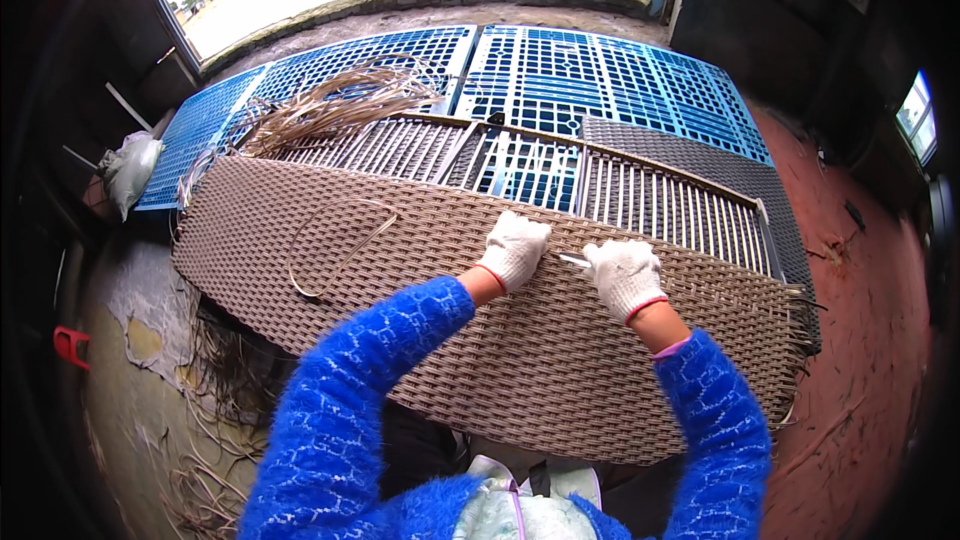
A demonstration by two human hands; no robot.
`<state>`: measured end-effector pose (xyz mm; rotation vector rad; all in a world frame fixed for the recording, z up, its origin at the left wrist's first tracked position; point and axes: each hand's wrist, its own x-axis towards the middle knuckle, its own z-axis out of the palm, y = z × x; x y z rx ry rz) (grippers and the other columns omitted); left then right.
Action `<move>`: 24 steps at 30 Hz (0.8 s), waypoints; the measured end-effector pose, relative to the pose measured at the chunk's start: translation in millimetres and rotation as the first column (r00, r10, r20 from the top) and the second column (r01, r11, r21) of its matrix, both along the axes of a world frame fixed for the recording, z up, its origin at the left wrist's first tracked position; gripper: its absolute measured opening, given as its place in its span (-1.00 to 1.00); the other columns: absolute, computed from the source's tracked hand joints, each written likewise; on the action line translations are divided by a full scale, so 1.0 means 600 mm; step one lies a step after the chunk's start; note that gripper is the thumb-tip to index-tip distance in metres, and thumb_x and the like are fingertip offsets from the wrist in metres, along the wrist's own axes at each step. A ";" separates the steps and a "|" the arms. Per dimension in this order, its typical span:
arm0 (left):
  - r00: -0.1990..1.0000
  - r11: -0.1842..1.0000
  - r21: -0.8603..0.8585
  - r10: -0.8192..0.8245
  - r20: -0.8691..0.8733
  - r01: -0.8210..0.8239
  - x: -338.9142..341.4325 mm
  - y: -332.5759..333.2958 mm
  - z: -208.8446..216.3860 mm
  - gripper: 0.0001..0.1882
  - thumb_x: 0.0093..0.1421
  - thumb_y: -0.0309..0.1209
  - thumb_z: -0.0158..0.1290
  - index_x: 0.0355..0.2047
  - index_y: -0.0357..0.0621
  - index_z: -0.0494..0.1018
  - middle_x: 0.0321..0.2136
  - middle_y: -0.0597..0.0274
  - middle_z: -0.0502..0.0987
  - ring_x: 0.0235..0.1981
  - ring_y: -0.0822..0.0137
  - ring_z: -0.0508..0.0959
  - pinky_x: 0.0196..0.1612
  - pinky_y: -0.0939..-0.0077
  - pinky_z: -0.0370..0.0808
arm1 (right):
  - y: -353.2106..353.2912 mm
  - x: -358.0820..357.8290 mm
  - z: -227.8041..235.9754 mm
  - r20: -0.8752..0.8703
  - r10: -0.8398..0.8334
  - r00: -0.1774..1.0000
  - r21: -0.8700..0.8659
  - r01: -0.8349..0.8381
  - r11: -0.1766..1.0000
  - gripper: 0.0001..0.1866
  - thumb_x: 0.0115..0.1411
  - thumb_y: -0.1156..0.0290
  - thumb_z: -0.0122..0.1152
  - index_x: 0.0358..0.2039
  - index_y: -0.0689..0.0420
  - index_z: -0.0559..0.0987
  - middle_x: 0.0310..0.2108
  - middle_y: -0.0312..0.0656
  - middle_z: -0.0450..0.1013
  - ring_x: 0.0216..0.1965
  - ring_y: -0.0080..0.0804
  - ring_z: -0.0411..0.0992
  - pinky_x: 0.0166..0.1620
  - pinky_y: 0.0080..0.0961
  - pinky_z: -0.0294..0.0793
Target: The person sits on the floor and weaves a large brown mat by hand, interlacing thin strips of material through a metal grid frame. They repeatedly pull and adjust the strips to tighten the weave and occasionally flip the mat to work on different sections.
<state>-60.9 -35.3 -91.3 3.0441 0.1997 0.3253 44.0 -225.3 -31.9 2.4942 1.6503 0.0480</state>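
A large brown woven wicker panel (480, 340) lies before me, its long far edge bending across the view. My left hand (515, 250), in a white knit glove with a red cuff, rests closed on the weave near that edge; what its fingers pinch is hidden. Just right of it, my right hand (627, 277), gloved the same way, is closed round a small metal tool (575, 260). The tool's pale tip points left toward my left hand; its handle is covered by the glove. A loose strand (345, 265) curls over the panel's left part.
Slatted frame sections (670, 202) and a dark woven piece (700, 155) lie beyond the panel. Under them are blue plastic pallets (610, 70). A bundle of brown strips (335, 110) sits far left. Loose strips (215, 460) litter the floor, near a red plastic object (71, 347).
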 end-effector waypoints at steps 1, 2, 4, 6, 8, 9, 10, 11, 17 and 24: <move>0.999 0.998 0.057 -0.025 -0.024 0.026 0.002 -0.006 0.002 -0.90 0.23 -0.37 0.10 -0.40 -0.10 0.49 -0.44 0.13 0.60 -0.34 0.07 0.61 -0.14 0.15 0.47 | -0.006 -0.002 0.000 -0.016 -0.005 1.000 0.016 0.005 1.000 -0.77 0.32 0.13 0.19 -0.21 0.00 0.59 -0.42 -0.13 0.60 -0.40 -0.17 0.61 -0.33 -0.17 0.58; 0.998 0.996 0.082 -0.046 0.031 0.043 0.000 -0.005 0.006 -0.90 0.23 -0.36 0.09 -0.37 -0.09 0.50 -0.41 0.13 0.59 -0.30 0.08 0.60 -0.10 0.15 0.46 | -0.012 -0.003 0.000 -0.030 0.002 1.000 0.047 -0.001 0.999 -0.78 0.30 0.15 0.20 -0.25 0.02 0.59 -0.44 -0.12 0.59 -0.41 -0.16 0.61 -0.35 -0.17 0.58; 0.993 0.989 0.103 -0.110 0.040 0.106 0.000 -0.003 0.018 -0.90 0.24 -0.35 0.09 -0.32 -0.06 0.52 -0.35 0.14 0.57 -0.20 0.09 0.58 -0.01 0.16 0.42 | -0.027 -0.001 -0.004 -0.059 0.019 0.998 0.116 -0.012 0.993 -0.78 0.29 0.16 0.21 -0.24 0.04 0.58 -0.46 -0.13 0.58 -0.42 -0.17 0.61 -0.39 -0.21 0.57; 0.982 0.981 0.042 -0.186 -0.031 0.187 0.005 -0.003 0.032 -0.90 0.24 -0.38 0.08 -0.27 -0.03 0.56 -0.26 0.11 0.57 -0.09 0.12 0.56 -0.01 0.20 0.43 | -0.037 -0.002 -0.011 -0.059 0.028 0.998 0.141 -0.019 0.990 -0.78 0.30 0.16 0.21 -0.22 0.03 0.59 -0.45 -0.13 0.58 -0.43 -0.19 0.61 -0.39 -0.22 0.57; 0.969 0.979 -0.001 -0.200 -0.148 0.202 0.014 -0.006 0.043 -0.84 0.25 -0.38 0.09 -0.19 0.07 0.61 -0.16 0.13 0.57 -0.02 0.14 0.54 0.04 0.23 0.43 | -0.040 0.000 -0.014 -0.068 0.019 0.998 0.148 -0.008 0.989 -0.76 0.31 0.13 0.21 -0.17 0.00 0.59 -0.42 -0.14 0.58 -0.43 -0.21 0.60 -0.37 -0.24 0.58; 0.963 0.981 -0.008 -0.191 -0.190 0.193 0.017 -0.007 0.046 -0.85 0.25 -0.38 0.10 -0.20 0.06 0.61 -0.16 0.14 0.57 -0.02 0.15 0.54 0.03 0.24 0.44 | -0.041 0.002 -0.014 -0.037 0.042 0.998 0.137 -0.037 0.990 -0.76 0.31 0.12 0.20 -0.14 -0.02 0.59 -0.44 -0.16 0.57 -0.45 -0.22 0.59 -0.39 -0.24 0.57; 0.959 0.980 -0.009 -0.195 -0.207 0.197 0.020 -0.008 0.047 -0.86 0.25 -0.38 0.10 -0.21 0.05 0.61 -0.16 0.14 0.57 -0.02 0.15 0.54 0.03 0.24 0.44 | -0.041 0.006 -0.011 -0.012 0.050 0.999 0.122 -0.048 0.991 -0.75 0.32 0.12 0.20 -0.11 -0.04 0.59 -0.47 -0.18 0.56 -0.47 -0.23 0.58 -0.41 -0.25 0.56; 0.955 0.978 -0.009 -0.208 -0.213 0.211 0.022 -0.008 0.048 -0.87 0.25 -0.38 0.11 -0.21 0.03 0.61 -0.17 0.15 0.57 -0.01 0.16 0.54 0.03 0.25 0.44 | -0.041 0.011 -0.007 -0.012 0.043 0.999 0.081 -0.042 0.996 -0.75 0.33 0.12 0.19 -0.08 -0.07 0.59 -0.49 -0.20 0.54 -0.49 -0.24 0.57 -0.43 -0.25 0.55; 0.954 0.956 0.017 -0.290 -0.078 0.292 0.032 -0.013 0.048 -0.94 0.27 -0.40 0.07 -0.30 -0.02 0.54 -0.33 0.20 0.56 -0.18 0.17 0.58 -0.15 0.22 0.50 | -0.071 0.060 0.024 0.031 0.066 0.997 -0.058 -0.064 0.996 -0.79 0.28 0.12 0.23 -0.17 -0.09 0.61 -0.45 -0.25 0.57 -0.39 -0.20 0.60 -0.31 -0.15 0.59; 0.943 0.854 -0.406 -0.265 0.200 0.326 0.068 -0.052 0.056 -0.91 0.29 -0.47 0.09 -0.39 -0.08 0.45 -0.46 0.20 0.52 -0.40 0.19 0.55 -0.32 0.30 0.54 | -0.071 0.042 -0.022 0.152 0.071 0.986 0.127 -0.091 0.988 -0.85 0.28 0.34 0.11 -0.18 -0.05 0.60 -0.46 -0.21 0.56 -0.42 -0.18 0.59 -0.32 -0.15 0.55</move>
